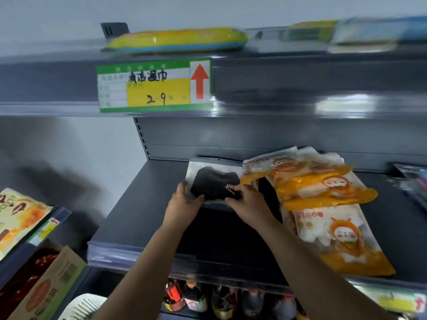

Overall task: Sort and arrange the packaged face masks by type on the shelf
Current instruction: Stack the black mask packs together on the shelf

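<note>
A clear packet holding a black face mask lies on the grey middle shelf, on top of other dark packets. My left hand grips its near left edge. My right hand holds its right side, fingers over the white logo. To the right, several orange-and-white cartoon mask packets lie fanned out, overlapping, down to the shelf's front edge. How many dark packets lie under my arms is hidden.
The upper shelf carries a yellow-blue pack and a green-yellow price tag with a red arrow. Sauce bottles stand on the shelf below. A cardboard box and snack bags sit left. Other packets lie far right.
</note>
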`<action>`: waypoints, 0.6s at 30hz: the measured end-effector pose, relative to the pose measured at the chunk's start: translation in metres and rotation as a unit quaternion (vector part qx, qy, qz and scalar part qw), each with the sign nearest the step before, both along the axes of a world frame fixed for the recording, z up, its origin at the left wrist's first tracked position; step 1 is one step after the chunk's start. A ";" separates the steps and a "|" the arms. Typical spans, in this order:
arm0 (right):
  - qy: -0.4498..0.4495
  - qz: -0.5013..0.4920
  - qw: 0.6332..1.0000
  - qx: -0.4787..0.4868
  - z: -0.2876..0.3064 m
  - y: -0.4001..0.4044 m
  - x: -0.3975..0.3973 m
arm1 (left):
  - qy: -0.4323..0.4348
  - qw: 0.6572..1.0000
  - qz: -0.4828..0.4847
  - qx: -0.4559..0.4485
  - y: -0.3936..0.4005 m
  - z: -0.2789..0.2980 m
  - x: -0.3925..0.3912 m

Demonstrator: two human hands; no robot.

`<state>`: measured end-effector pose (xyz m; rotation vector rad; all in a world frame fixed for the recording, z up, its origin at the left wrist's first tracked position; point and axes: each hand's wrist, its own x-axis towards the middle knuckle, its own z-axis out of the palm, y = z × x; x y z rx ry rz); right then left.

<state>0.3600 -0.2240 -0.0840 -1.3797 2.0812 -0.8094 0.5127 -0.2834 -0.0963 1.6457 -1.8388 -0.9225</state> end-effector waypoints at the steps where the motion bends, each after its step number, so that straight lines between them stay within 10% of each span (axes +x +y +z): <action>1: -0.028 -0.007 1.000 -0.004 0.001 0.001 0.002 | 0.001 1.000 0.000 0.008 -0.004 -0.001 0.005; 18: -0.349 -0.204 0.914 -0.023 -0.014 -0.012 0.047 | 0.011 0.999 -0.012 0.051 -0.040 0.003 0.081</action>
